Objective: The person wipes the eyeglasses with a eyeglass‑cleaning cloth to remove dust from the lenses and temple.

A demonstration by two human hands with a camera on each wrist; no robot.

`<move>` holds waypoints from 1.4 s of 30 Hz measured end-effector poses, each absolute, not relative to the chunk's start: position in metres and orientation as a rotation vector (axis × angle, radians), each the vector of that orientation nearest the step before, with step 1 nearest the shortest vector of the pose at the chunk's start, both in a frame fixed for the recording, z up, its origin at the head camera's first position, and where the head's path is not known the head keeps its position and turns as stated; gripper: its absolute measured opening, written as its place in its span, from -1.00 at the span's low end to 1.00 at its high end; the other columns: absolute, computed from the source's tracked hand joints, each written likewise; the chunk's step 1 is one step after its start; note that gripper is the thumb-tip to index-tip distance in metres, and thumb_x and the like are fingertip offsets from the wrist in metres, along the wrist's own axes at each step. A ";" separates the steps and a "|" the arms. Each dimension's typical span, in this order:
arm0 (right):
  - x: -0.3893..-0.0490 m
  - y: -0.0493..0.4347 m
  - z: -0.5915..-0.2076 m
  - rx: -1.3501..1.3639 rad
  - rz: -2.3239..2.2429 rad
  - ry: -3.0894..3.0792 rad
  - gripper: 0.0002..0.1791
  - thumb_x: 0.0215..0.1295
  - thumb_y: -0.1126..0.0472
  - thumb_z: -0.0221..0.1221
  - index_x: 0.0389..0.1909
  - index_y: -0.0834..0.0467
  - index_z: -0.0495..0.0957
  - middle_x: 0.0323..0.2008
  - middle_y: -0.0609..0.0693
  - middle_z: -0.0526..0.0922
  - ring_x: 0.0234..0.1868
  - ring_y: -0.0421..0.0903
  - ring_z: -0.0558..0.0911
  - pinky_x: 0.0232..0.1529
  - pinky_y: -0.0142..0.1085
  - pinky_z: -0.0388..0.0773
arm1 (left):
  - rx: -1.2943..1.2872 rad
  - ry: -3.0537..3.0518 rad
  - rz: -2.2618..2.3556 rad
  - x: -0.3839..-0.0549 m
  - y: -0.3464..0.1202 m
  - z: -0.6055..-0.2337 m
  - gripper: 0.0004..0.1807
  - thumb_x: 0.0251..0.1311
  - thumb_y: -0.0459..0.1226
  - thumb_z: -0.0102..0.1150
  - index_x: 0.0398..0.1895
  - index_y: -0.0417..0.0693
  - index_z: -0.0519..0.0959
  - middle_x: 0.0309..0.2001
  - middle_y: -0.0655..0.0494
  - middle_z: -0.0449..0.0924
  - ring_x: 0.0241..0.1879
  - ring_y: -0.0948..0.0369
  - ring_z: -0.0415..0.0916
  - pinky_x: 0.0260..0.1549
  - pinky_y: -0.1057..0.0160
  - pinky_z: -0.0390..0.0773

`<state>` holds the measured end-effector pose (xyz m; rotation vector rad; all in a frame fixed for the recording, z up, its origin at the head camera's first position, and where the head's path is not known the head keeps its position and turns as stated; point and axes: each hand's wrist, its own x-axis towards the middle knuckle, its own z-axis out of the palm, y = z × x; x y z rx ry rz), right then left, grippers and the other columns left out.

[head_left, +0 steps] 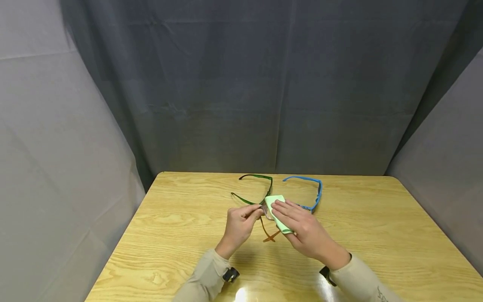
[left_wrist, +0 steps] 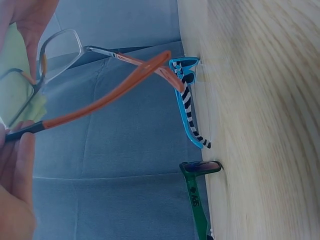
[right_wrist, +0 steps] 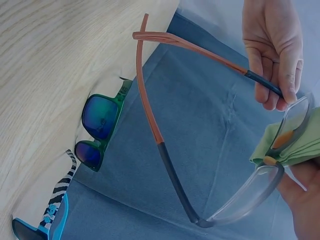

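Note:
My left hand (head_left: 239, 226) pinches one temple of the clear-lens eyeglasses (right_wrist: 171, 172) close to the hinge. These glasses have dark frames and orange-brown temple ends, and they are held above the table with both temples unfolded. A folded light green cloth (head_left: 275, 198) lies against one lens, held by my right hand (head_left: 307, 230). Its fingers stretch over the cloth, with the thumb on the other side. In the right wrist view the cloth (right_wrist: 300, 142) covers part of the lens nearer the left hand; the other lens (right_wrist: 245, 192) shows uncovered.
Green sunglasses (right_wrist: 101, 117) with mirrored lenses rest on the wooden table (head_left: 170, 235) beyond the hands. To their right are blue sunglasses (head_left: 320, 193) with zebra-striped temple insides. A dark grey curtain (head_left: 226, 105) hangs behind the table, with lighter drapes on both sides.

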<state>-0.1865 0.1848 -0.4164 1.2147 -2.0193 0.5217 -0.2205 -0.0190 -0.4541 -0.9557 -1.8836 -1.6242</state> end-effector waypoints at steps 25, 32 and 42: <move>-0.180 0.184 -0.415 1.265 0.560 -1.988 -0.54 0.52 0.13 -0.19 0.07 0.36 0.52 0.10 0.20 0.53 0.11 0.13 0.51 0.30 -0.25 0.17 | -0.950 -1.911 -1.564 -0.200 -0.017 -0.424 -0.88 0.10 -0.57 0.20 -0.29 -0.48 0.64 -0.41 -0.21 0.67 -0.49 0.20 0.65 -0.52 0.35 0.60; -0.177 0.186 -0.416 1.296 0.564 -2.010 -0.54 0.52 0.15 -0.22 0.11 0.36 0.50 0.13 0.19 0.52 0.15 0.11 0.49 0.30 -0.27 0.17 | -0.859 -1.932 -1.571 -0.199 -0.016 -0.421 -0.89 0.12 -0.53 0.20 -0.30 -0.45 0.65 -0.41 -0.18 0.67 -0.49 0.18 0.65 -0.51 0.32 0.61; -0.172 0.197 -0.418 1.267 0.633 -1.995 -0.52 0.11 0.44 -0.07 0.08 0.36 0.51 0.08 0.19 0.55 0.11 0.11 0.51 0.27 -0.31 0.22 | -0.791 -1.938 -1.508 -0.204 -0.024 -0.419 -0.90 0.09 -0.53 0.23 -0.32 -0.42 0.66 -0.45 -0.14 0.68 -0.63 0.36 0.50 -0.63 0.44 0.50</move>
